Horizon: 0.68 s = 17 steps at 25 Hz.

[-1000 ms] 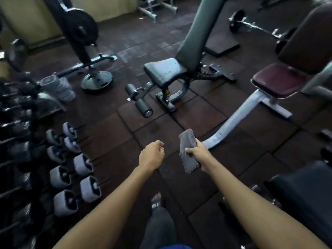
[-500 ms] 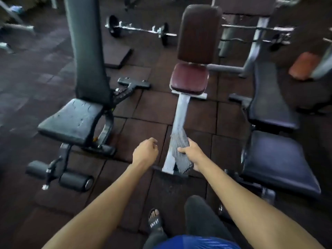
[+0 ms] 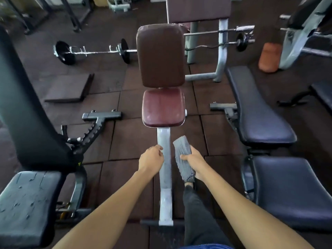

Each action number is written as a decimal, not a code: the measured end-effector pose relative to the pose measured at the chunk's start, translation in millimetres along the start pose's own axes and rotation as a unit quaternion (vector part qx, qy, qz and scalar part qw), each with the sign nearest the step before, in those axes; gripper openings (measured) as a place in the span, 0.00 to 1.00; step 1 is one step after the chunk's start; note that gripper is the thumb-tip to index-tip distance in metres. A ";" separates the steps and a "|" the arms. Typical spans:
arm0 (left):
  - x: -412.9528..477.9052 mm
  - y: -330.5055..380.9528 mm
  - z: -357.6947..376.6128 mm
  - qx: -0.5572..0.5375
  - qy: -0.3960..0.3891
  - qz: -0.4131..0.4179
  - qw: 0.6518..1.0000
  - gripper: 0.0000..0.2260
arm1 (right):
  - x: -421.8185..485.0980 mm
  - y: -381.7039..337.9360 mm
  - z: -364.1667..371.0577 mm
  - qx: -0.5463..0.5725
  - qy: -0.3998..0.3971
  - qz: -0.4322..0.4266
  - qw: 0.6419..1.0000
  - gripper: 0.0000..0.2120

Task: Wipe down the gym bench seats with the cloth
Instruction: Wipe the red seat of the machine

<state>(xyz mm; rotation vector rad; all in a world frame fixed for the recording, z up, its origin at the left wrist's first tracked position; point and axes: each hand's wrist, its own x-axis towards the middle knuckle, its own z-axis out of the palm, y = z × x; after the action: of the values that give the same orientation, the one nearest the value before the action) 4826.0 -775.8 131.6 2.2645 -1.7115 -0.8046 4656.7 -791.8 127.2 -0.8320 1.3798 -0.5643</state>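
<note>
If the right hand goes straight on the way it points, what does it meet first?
Probably the front edge of the maroon padded seat, beyond the grey folded cloth the right hand grips; depth is unclear.

1. The maroon padded seat (image 3: 163, 106) is open to reach from above and from the near edge.
2. Its upright maroon backrest (image 3: 160, 54) closes off the far side.
3. A pale grey metal floor beam (image 3: 164, 169) runs from under the seat toward the person. It passes between the left hand (image 3: 151, 158) and the right hand (image 3: 193, 160), which grips a grey ribbed cloth (image 3: 182, 155).
4. Open strips of brown rubber floor tiles (image 3: 133, 137) flank the beam.
5. A worn black incline bench (image 3: 23, 114) walls in the left side, and a dark blue padded bench (image 3: 256, 112) walls in the right.
</note>
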 end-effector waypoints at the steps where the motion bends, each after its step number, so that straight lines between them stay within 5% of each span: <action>1: 34.8 8.9 0.1 0.000 -0.005 -0.008 1.000 0.16 | 34.8 -17.1 -6.2 -0.002 -0.003 0.004 1.000 0.19; 7: 207.7 41.7 -4.4 -0.006 -0.033 -0.059 0.998 0.17 | 199.1 -97.7 -19.2 -0.085 -0.001 0.037 0.996 0.26; 12: 330.5 0.2 32.9 0.029 -0.046 -0.054 0.997 0.17 | 318.6 -97.4 0.9 -0.245 0.006 -0.036 0.969 0.33; 14: 378.6 -28.3 56.0 0.053 -0.025 -0.039 0.998 0.18 | 364.7 -78.2 13.3 -0.327 0.022 -0.102 0.939 0.36; 17: 443.2 -72.6 89.3 0.091 0.030 0.028 0.995 0.20 | 423.9 -39.7 27.3 -0.504 0.023 -0.173 0.846 0.44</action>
<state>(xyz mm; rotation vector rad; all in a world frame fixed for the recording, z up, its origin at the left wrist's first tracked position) 4921.7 -1152.0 -111.2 2.3165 -1.8809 -0.5832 4745.0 -1139.4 -103.7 -1.9548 1.5617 -0.0675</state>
